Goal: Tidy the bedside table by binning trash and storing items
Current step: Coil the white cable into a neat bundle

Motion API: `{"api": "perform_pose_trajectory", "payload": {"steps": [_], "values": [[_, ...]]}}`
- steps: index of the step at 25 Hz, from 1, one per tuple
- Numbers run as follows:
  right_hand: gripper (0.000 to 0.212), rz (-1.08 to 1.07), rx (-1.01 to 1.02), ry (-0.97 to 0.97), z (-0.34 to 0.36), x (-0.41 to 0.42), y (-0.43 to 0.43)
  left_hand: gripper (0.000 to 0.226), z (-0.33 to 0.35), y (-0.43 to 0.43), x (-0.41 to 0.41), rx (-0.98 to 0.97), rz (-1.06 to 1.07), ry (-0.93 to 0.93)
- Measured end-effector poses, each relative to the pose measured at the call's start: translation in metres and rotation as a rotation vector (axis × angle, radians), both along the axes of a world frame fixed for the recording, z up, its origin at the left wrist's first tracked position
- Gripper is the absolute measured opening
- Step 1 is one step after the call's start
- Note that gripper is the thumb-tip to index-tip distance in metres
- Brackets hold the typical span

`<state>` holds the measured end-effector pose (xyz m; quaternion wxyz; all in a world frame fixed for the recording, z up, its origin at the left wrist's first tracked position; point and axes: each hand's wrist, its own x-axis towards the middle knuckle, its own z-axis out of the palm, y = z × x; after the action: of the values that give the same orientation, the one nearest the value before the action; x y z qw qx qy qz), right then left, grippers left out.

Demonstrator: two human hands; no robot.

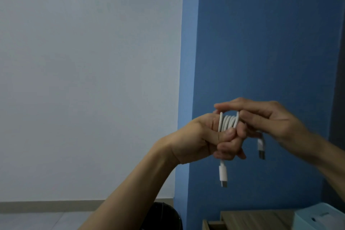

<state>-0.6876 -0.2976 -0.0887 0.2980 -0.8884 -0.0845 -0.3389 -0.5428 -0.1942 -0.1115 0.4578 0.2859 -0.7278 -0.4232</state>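
A white charging cable [228, 122] is wound in several loops around the fingers of my left hand [201, 140], held up in front of the blue wall. One small plug hangs straight down below that hand. My right hand [268, 117] pinches the right side of the coil between thumb and fingers, and the cable's USB plug dangles beneath it. Both hands are at chest height, well above the furniture.
The wooden bedside table [257, 216] shows at the bottom right, with a pale blue box [321, 218] on its right end. A black bin [164, 214] stands on the floor left of it, partly behind my left forearm. A grey wall fills the left.
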Motion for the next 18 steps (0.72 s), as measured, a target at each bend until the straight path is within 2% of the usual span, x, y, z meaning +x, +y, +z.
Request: {"api": "perform_pose_trajectory", "payload": {"steps": [3,4,7,9,11,14,18], "values": [[0.046,0.057,-0.049,0.085,0.006,-0.006,0.005,0.023,0.004,0.006,-0.004,0.025,-0.057,-0.055],[0.044,0.031,-0.083,0.073,0.006,-0.008,0.007,0.028,0.004,0.007,-0.005,0.037,-0.059,-0.058],[0.023,-0.222,-0.284,-0.133,0.003,-0.009,0.016,0.065,0.006,0.004,-0.009,0.107,0.051,0.048],[0.024,-0.362,-0.349,-0.274,-0.004,-0.005,0.022,0.077,0.008,0.001,-0.016,0.118,0.21,0.148],[0.027,-0.444,-0.36,-0.378,-0.012,0.001,0.024,0.076,0.009,0.001,-0.024,0.058,0.402,0.205],[0.029,-0.512,-0.388,-0.468,-0.02,0.009,0.029,0.071,0.007,-0.001,-0.032,0.042,0.558,0.331],[0.021,-0.476,-0.349,-0.517,-0.027,0.023,0.04,0.056,-0.004,-0.007,-0.038,-0.052,0.823,0.451]]}}
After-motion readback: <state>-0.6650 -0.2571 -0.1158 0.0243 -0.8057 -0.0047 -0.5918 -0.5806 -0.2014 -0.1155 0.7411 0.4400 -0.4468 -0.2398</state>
